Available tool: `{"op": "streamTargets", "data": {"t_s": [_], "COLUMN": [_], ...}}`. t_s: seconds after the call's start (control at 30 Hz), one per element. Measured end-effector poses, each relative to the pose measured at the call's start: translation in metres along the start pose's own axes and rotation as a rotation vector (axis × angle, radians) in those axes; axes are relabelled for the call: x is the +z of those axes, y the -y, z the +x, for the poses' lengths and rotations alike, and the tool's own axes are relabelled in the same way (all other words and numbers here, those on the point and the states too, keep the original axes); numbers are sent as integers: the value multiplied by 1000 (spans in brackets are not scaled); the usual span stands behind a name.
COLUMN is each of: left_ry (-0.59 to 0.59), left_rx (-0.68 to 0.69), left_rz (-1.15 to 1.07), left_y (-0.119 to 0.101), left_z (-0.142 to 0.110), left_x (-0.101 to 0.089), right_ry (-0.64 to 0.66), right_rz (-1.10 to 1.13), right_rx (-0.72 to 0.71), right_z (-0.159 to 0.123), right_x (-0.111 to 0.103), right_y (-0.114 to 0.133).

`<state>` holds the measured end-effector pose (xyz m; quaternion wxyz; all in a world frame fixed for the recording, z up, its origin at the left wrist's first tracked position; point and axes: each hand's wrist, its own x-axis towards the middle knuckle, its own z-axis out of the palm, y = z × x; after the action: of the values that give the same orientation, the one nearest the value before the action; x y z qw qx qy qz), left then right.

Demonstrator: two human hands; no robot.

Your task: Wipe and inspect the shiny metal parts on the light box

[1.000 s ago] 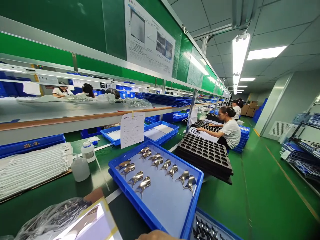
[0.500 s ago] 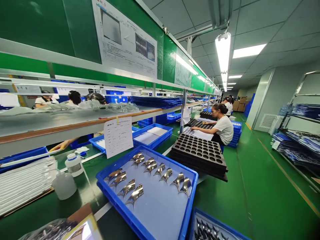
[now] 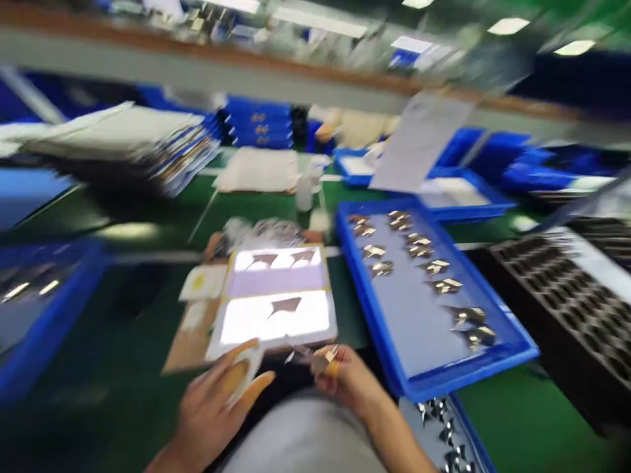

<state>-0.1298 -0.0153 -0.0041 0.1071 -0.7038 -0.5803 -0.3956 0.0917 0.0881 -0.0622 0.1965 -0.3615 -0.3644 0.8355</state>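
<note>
Pinching a shiny metal piece (image 3: 315, 360) in the right hand (image 3: 342, 381), fingers almost shut, piece just below a lit board (image 3: 273, 295), long side lying across, tip pointing left. Left hand (image 3: 217, 407) half open, curled around a white bit (image 3: 245, 371), too blurred to name. Blue tray (image 3: 369, 309) close by.

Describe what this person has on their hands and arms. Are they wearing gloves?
Neither the left hand nor the right hand wears a full glove. Some fingertips have snug yellowish finger cots. The forearms show no sleeve or band, and light grey clothing shows between them. Blur hides finer detail.
</note>
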Motion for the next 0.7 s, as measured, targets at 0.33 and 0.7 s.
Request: {"op": "streamTargets", "data": {"t_s": [0.33,0.7], "left_ry": [259,691], "left_rx": [77,-189], "left_rz": [-20,284], "left_y": [5,65], "left_z": [-31,-16], "left_x": [33,53], "right_ry": [151,-261], "right_rz": [176,-83], "right_rx": [242,-62], "right_z": [8,27], "right_x": [0,0], "right_y": [-7,12]}}
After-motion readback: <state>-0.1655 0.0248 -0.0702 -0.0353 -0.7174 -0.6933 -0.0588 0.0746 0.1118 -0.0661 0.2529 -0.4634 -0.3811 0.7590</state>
